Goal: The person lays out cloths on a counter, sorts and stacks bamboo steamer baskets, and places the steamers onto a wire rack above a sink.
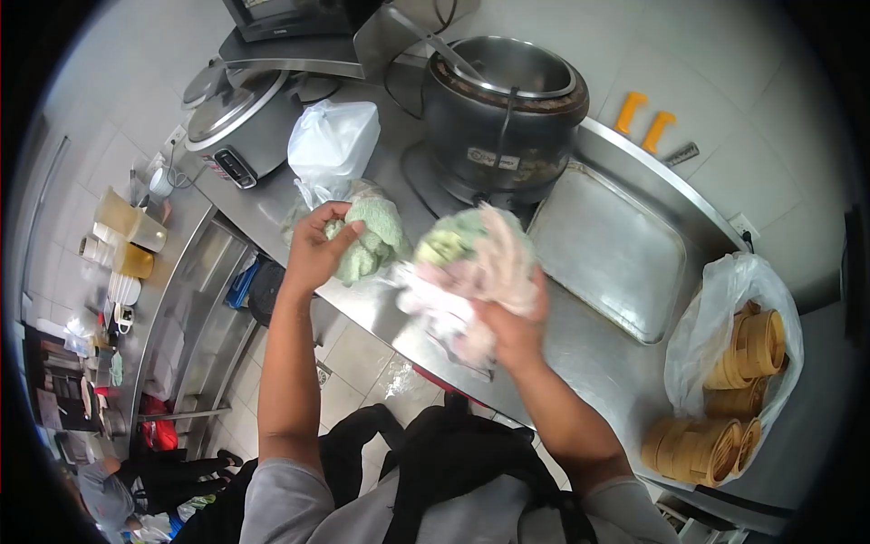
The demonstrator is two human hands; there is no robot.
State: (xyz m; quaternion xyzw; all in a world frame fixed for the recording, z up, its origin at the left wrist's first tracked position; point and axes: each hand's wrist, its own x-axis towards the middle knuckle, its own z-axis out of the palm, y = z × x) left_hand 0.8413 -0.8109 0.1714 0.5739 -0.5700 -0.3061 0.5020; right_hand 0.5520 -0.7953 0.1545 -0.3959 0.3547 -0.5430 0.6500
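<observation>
Green cloth (373,238) left, cloth bundle (478,258) right

Fingers (330,212) of the left hand (308,258) pinch the green cloth; those of the right hand (517,326) clamp the cloth bundle, both over the bench (584,363). Beyond stand a black warmer (498,127) (its label (494,160) too blurred to read) and a bagged white container (333,140).

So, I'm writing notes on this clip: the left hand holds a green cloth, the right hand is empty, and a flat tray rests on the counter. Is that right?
Not quite: the right hand isn't empty. The head view shows it holding a bunch of pink, white and green cloths. The left hand does hold a green cloth, and the flat tray rests on the counter.
</observation>
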